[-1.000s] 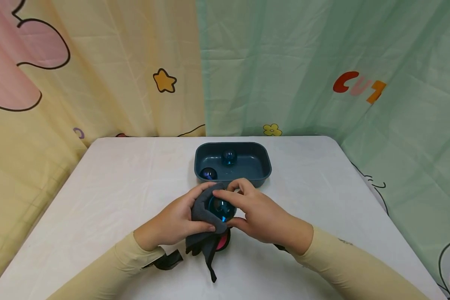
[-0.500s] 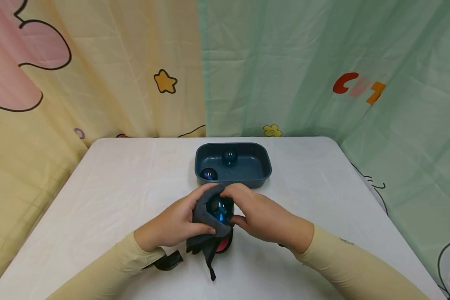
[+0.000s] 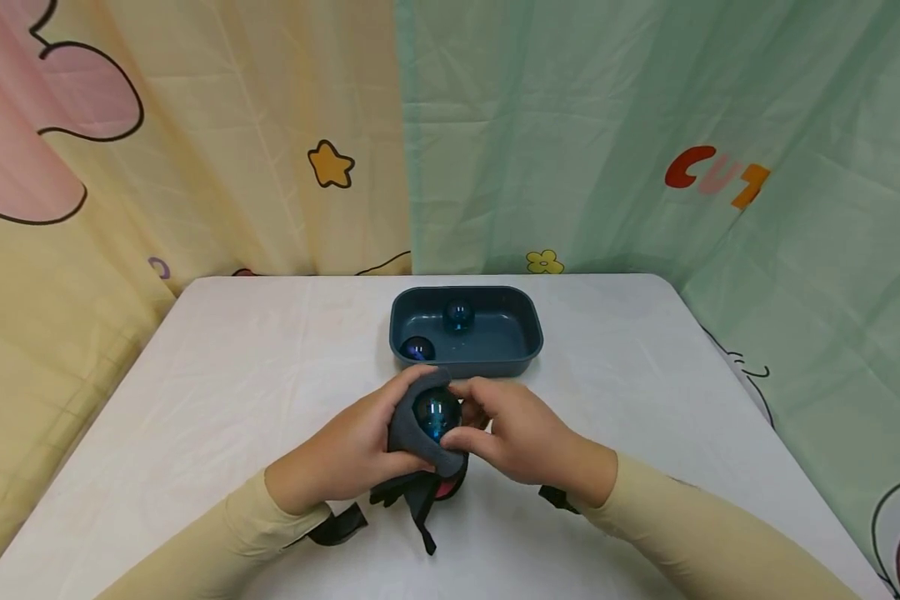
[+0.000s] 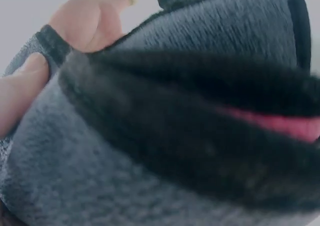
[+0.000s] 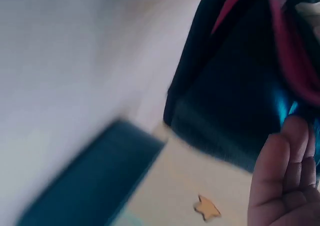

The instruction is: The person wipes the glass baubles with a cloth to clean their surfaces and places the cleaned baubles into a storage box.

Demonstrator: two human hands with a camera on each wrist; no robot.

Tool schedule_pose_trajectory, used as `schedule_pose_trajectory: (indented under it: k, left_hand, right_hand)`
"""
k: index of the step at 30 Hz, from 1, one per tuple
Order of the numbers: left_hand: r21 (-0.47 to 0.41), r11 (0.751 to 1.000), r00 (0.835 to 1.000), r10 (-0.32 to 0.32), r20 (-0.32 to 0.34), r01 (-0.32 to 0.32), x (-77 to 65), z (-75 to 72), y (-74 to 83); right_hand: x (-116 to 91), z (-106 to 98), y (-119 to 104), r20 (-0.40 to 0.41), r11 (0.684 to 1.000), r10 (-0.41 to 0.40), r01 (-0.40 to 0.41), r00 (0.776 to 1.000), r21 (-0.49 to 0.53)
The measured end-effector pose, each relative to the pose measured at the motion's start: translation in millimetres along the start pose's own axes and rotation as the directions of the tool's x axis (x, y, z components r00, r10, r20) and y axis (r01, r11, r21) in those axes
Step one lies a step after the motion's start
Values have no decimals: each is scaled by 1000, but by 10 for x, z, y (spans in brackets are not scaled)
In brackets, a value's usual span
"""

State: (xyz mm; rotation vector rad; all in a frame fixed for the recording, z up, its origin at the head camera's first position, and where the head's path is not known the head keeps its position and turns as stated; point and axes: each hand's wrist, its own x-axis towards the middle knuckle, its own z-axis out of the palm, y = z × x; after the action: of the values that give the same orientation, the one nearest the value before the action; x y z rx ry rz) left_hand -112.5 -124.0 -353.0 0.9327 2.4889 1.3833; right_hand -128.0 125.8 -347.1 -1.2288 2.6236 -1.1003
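My left hand [image 3: 337,454] grips a dark grey cloth [image 3: 407,425] that wraps the left side of a shiny blue transparent ball [image 3: 437,408]. On the ball's right side my right hand [image 3: 528,437] holds it, thumb at the lower front and fingers curled behind. The cloth has black edging and a pink patch [image 3: 447,488], and its loose end hangs below my hands. Close up in the left wrist view, the fuzzy grey cloth [image 4: 125,171] is folded over. In the right wrist view, my fingers [image 5: 297,156] press against the blue ball near the cloth's pink side.
A dark blue-grey rectangular tray [image 3: 502,329] stands just beyond my hands on the white table [image 3: 285,358]. Inside lie two more blue balls, one near the middle [image 3: 459,315] and a darker one at the front left corner [image 3: 417,348]. Patterned curtains [image 3: 555,125] surround the table.
My right hand has shifted its hold: the thumb has moved up onto the front of the ball and the fingers have gone behind it. The ball sits slightly further left.
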Motion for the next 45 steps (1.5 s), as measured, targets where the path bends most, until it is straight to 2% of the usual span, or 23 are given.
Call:
schedule_pose_trajectory:
  k: [2,4,5,8,10,12,15,17,19,21,23,25,26,27,29,30,32,34,37,39,42,44,45]
  left_hand:
    - [19,1000,1000,-6,-13,6,-2,4,5]
    - [20,1000,1000,-3,-29,4,-4,4,0]
    - [15,1000,999,4,-41,-3,-6,0,-6]
    - [-26,999,996,23,-82,-25,-13,-21,-22]
    - [-67,997,995,33,-92,-39,-17,-38,-30]
    - [-101,994,996,37,-87,-46,-19,-46,-34]
    - [-115,992,997,49,-63,-56,-10,-41,-34]
    - [-110,992,997,53,-52,-58,-6,-35,-31]
    - [-97,994,998,48,-44,-52,-7,-32,-23]
    - [-76,996,999,40,-36,-43,-11,-29,-11]
    - [-45,999,999,27,-27,-28,-16,-23,8]
    - [-14,1000,1000,19,-21,-19,-19,-13,25]
    - [-3,1000,1000,15,-20,-15,-18,-7,30]
    - [4,1000,1000,12,-19,-11,-19,-2,33]
    - [-4,1000,1000,10,-26,-10,-19,8,29]
    - [-18,1000,999,12,-31,-12,-19,10,21]
    - [-41,999,998,26,-50,-28,-19,13,5]
    - [-55,997,996,50,-79,-54,-21,5,-6]
    - [-74,993,991,84,-107,-92,-22,-19,-9]
    - [-90,991,990,92,-106,-102,-22,-31,-5]
    - [-110,990,993,81,-81,-90,-26,-30,2]
    - [-103,992,996,63,-65,-70,-32,-21,8]
    - [-91,994,997,53,-59,-58,-36,-16,12]
  right_hand:
    - [11,32,1,28,981,106,-109,994,159]
    - [16,51,-9,35,972,143,-147,989,185]
    - [13,53,-15,32,977,136,-140,990,161]
    - [0,41,-44,18,998,60,-60,998,1]
    - [-6,21,-60,22,992,-6,8,1000,-123]
    - [-5,7,-61,17,967,-75,77,997,-244]
    - [1,0,-39,-9,902,-173,154,985,-404]
    - [4,4,-19,-24,863,-231,194,973,-466]
    - [5,11,0,-30,843,-269,220,963,-490]
    - [4,15,7,-25,857,-253,212,967,-469]
    - [0,21,4,-6,906,-176,159,984,-392]
    - [-5,38,5,22,967,-70,73,997,-246]
    - [-6,47,8,34,986,-17,22,999,-167]
    - [-6,57,10,39,996,24,-20,999,-91]
    - [-2,74,13,38,996,75,-77,996,41]
    - [0,77,11,28,993,79,-81,996,82]
    - [2,72,-6,1,994,69,-69,998,84]
    - [2,50,-35,-8,998,45,-44,999,39]
    - [10,11,-66,-4,990,-39,38,999,-135]
    - [15,-5,-71,2,958,-99,96,995,-269]
    - [15,-2,-55,-8,884,-198,175,980,-433]
    - [4,11,-40,-13,866,-214,184,977,-465]
    - [-3,18,-33,-8,875,-200,175,980,-451]
